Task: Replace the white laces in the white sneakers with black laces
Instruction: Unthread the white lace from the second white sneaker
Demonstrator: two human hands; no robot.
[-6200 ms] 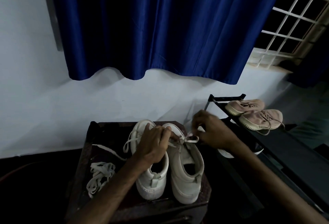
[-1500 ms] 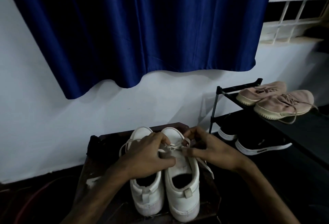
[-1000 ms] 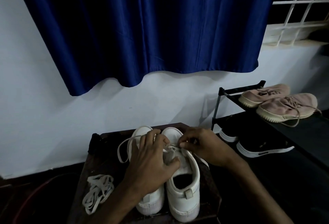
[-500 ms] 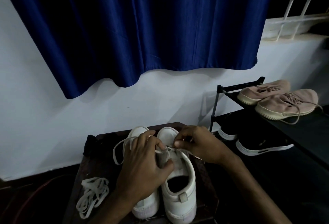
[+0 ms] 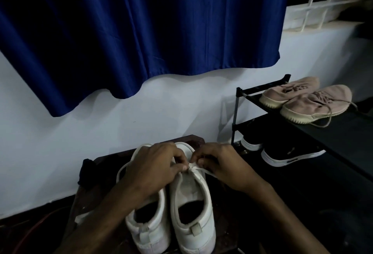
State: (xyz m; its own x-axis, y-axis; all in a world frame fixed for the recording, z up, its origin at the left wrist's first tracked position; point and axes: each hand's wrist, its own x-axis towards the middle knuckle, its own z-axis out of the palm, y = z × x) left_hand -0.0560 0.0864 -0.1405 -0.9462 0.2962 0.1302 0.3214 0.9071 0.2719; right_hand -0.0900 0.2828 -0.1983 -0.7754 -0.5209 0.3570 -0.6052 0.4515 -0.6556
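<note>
Left hand (image 5: 153, 170), right hand (image 5: 221, 166) pinch white lace (image 5: 201, 170); eyelets hidden.

A blue curtain (image 5: 141, 31) hangs beside a black rack (image 5: 331, 136), pink shoes (image 5: 314, 102) on top, black sneakers (image 5: 290, 154) beneath.

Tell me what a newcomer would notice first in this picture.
The big blue curtain fills the top of the view, hanging over the pale wall. Low in the middle, the left hand and right hand pinch a white lace over the right one of two white sneakers. At the right, pink sneakers sit on top of a black shoe rack.
</note>
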